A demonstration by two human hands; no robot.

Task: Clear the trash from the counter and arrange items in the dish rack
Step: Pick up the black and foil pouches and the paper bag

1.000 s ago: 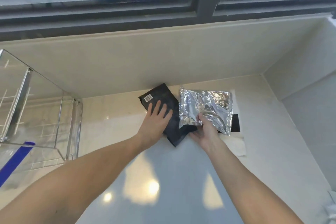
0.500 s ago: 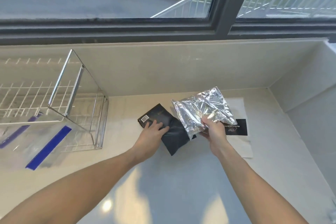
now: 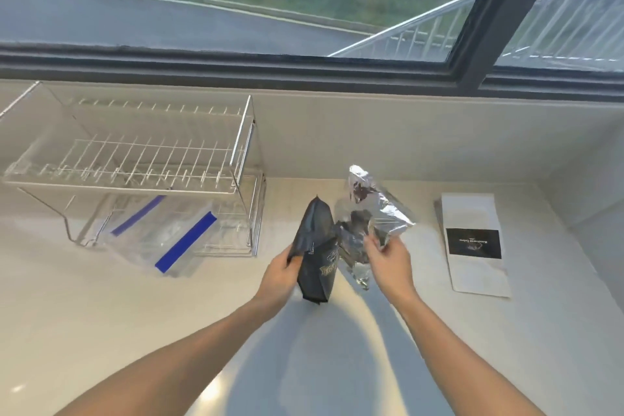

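My left hand [image 3: 282, 272] grips a black pouch [image 3: 317, 246] with gold print, lifted upright off the pale counter [image 3: 169, 331]. Right beside it, my right hand [image 3: 388, 260] holds a crinkled silver foil bag [image 3: 378, 209], raised and tilted, its lower part touching the black pouch. A white paper bag [image 3: 472, 246] with a black label lies flat on the counter to the right of both hands. The wire dish rack [image 3: 141, 159] stands at the left against the back wall, its upper shelf bare.
Clear zip bags with blue strips [image 3: 175, 240] lie under and in front of the rack's lower level. A dark-framed window [image 3: 304, 67] runs along the back above a low wall. A side wall [image 3: 594, 213] closes off the counter at the right.
Both hands have lifted off the counter: the black pouch, lying flat before, is now held upright in my left hand, and the foil bag has come closer to me. The white bag lies uncovered.
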